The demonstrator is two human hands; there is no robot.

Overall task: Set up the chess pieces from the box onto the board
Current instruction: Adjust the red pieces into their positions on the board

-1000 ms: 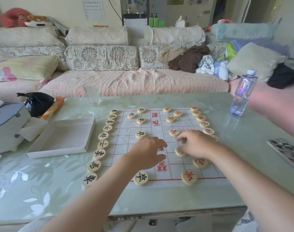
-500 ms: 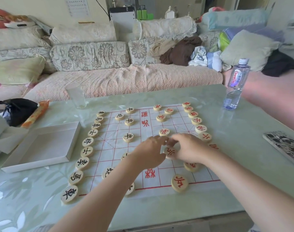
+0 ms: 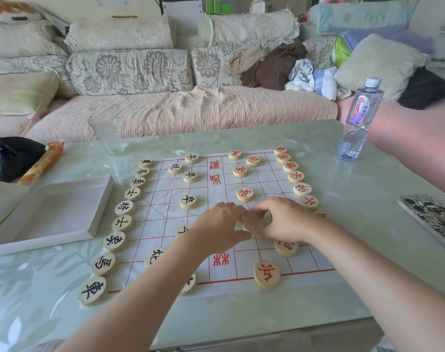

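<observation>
A paper chess board [image 3: 246,262] with red grid lines lies on the glass table. Round wooden pieces with black characters [image 3: 92,290] line its left edge, and several more stand on the left half. Pieces with red characters [image 3: 302,189] line the right edge and dot the right half. Over the board's middle, my right hand [image 3: 287,219] pinches one wooden piece [image 3: 253,226] tilted off the paper. My left hand [image 3: 216,229] meets it from the left, finger and thumb on the same piece's edge. The white box [image 3: 56,214] lies left of the board; nothing shows inside it.
A water bottle [image 3: 361,118] stands at the table's far right and a phone [image 3: 429,219] lies at the right edge. A drinking glass [image 3: 107,133], a black bag [image 3: 10,156] and an orange snack packet [image 3: 42,162] sit at the back left. A sofa runs behind.
My right hand has lifted a red-marked piece off the board and both hands have closed together around it. The camera has moved closer and tilted down.
</observation>
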